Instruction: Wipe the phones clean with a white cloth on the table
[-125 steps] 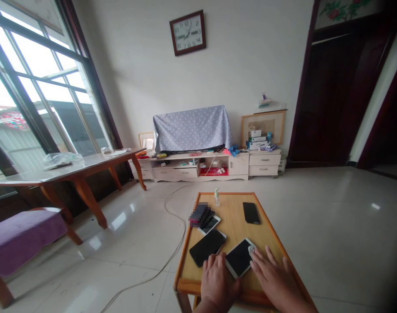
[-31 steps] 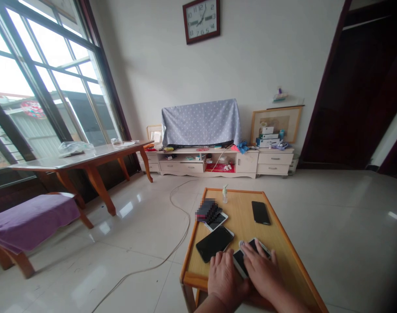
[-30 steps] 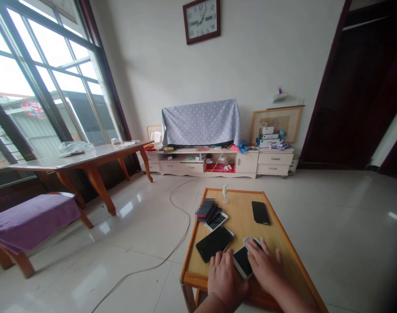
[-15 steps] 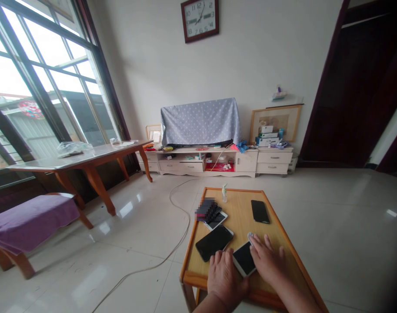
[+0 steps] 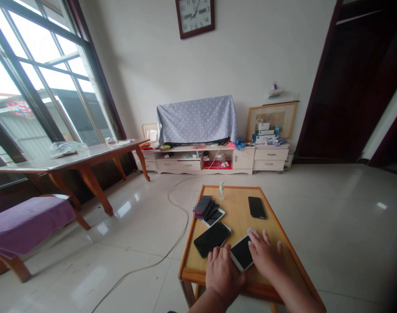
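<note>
A white-framed phone [image 5: 241, 253] lies face up near the front edge of the small wooden table [image 5: 237, 203]. My left hand [image 5: 220, 270] rests at its left edge, fingers close together. At its upper right corner my right hand [image 5: 266, 255] has its fingertips on a small white wad [image 5: 250, 231], the other fingers spread. Just beyond my left hand lies a larger black phone [image 5: 212, 239]. Behind it, a white phone [image 5: 214, 217] sits partly under a dark, pixelated stack [image 5: 205, 207]. Another black phone [image 5: 257, 207] lies at the right.
A small spray bottle [image 5: 221, 190] stands at the table's far end. A cable [image 5: 159, 262] runs over the floor on the left. Beyond are a long table [image 5: 68, 162], a stool with a purple cloth [image 5: 31, 219] and a low white cabinet [image 5: 178, 165].
The view has shifted slightly, so the whole room appears a little further left and up. Both hands stay at the white-framed phone, with little visible change in their pose.
</note>
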